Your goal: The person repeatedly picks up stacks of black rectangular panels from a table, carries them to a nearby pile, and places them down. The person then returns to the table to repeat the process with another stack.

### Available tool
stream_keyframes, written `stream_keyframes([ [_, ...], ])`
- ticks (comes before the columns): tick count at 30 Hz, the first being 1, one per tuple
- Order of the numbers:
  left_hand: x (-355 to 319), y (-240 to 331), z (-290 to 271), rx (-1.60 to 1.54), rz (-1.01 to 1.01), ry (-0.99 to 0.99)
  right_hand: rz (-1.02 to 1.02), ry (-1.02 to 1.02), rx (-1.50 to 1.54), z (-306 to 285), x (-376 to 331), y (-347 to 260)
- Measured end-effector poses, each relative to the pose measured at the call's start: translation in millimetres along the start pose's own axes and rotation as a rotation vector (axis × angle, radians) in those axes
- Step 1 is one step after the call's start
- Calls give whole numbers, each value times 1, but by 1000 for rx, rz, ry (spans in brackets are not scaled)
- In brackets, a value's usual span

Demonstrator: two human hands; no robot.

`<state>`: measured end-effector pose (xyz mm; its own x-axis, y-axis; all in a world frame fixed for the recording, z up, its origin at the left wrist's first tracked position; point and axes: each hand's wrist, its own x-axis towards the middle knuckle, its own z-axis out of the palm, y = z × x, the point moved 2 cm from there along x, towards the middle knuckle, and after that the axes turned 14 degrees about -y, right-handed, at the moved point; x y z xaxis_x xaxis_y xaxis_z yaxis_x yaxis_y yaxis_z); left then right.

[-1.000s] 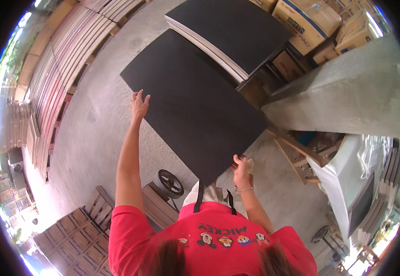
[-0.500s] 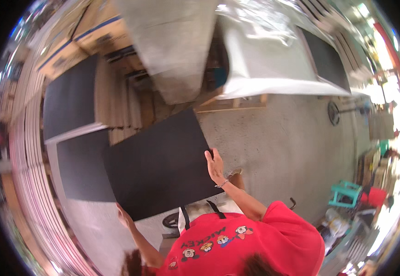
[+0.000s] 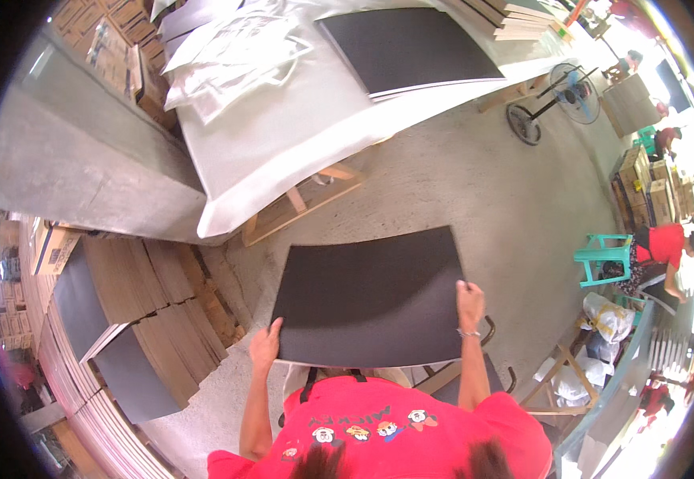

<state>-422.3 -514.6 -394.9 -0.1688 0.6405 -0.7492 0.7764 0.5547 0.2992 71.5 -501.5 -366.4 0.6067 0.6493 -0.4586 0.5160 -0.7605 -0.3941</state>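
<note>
Between my two hands I hold a black rectangular board [image 3: 371, 299] in front of my body, roughly level. My left hand [image 3: 265, 343] is closed on its left edge near the near corner. Gripping the right edge is my right hand [image 3: 469, 305], with a bracelet at the wrist. The fingers under the board are hidden. To the left, stacks of brown-edged boards [image 3: 135, 279] stand with dark faces on their left side. Another dark board [image 3: 411, 48] lies on a white-covered table [image 3: 291, 128] ahead.
A concrete pillar [image 3: 91, 152] rises at the left, beside the table. A standing fan [image 3: 525, 124] is on the floor at the far right. A teal stool [image 3: 606, 257] with a person in red [image 3: 666, 243] stands to the right, near cartons [image 3: 646, 188] and plastic bags [image 3: 608, 318].
I have turned to the right, away from the stacks. The board has come with me in both hands, from tilted over the stack to nearly square before me.
</note>
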Motion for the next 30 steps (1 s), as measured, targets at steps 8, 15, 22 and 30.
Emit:
stream_keyframes([
  [8, -27, 299, -29, -177, 523, -14, -8, 517, 495, -207, 29, 69],
  [15, 49, 456, -104, -552, 920, -222, -297, 792, 758, -296, 141, -48],
  [22, 109, 543, -171, -639, 883, -68, -461, 484, 786, -335, 322, -224],
  [30, 164, 583, -191, -541, 584, 505, -660, 111, 695, -287, 531, -393],
])
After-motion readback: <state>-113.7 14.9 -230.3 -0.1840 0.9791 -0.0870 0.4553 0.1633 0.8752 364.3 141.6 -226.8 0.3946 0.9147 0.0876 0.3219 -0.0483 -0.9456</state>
